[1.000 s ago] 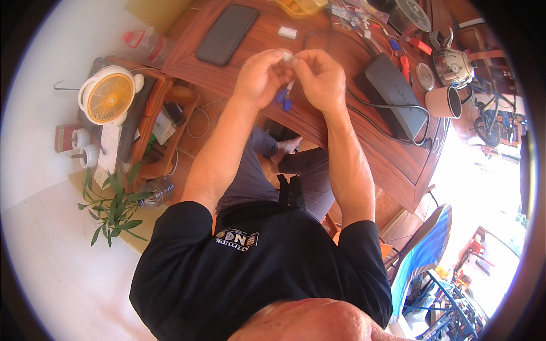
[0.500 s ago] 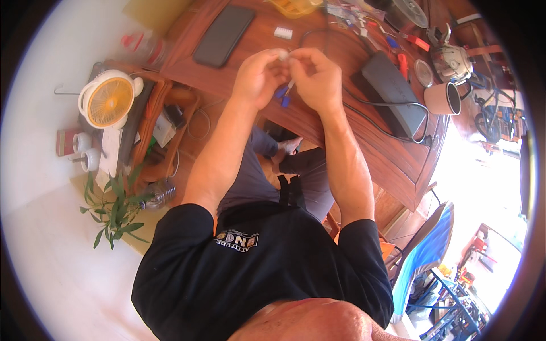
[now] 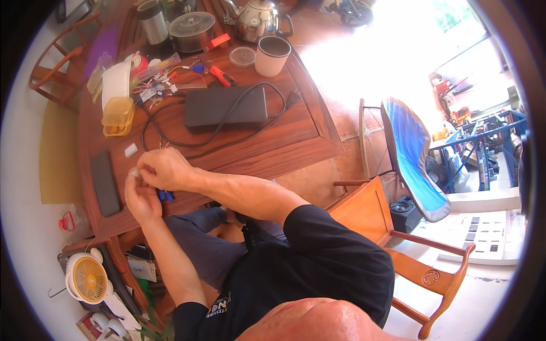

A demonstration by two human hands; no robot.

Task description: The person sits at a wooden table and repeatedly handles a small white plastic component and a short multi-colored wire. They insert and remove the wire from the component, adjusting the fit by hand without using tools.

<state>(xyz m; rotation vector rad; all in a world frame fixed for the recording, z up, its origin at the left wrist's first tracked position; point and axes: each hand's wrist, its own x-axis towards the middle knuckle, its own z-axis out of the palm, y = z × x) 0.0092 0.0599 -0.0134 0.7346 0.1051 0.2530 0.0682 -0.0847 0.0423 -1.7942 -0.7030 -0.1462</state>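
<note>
White, a tiny piece (image 3: 134,171) sits pinched in the fingertips of the left hand (image 3: 142,199) and right hand (image 3: 165,169), at the near edge of the wooden table (image 3: 273,145). Blue bits (image 3: 165,196) peek out just under the hands. A black phone (image 3: 105,183) lies near, by the left edge.

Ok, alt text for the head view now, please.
A seated person's left hand and right hand pinch a small white part over a wooden table. A black phone lies nearby, a black power brick farther back.
</note>
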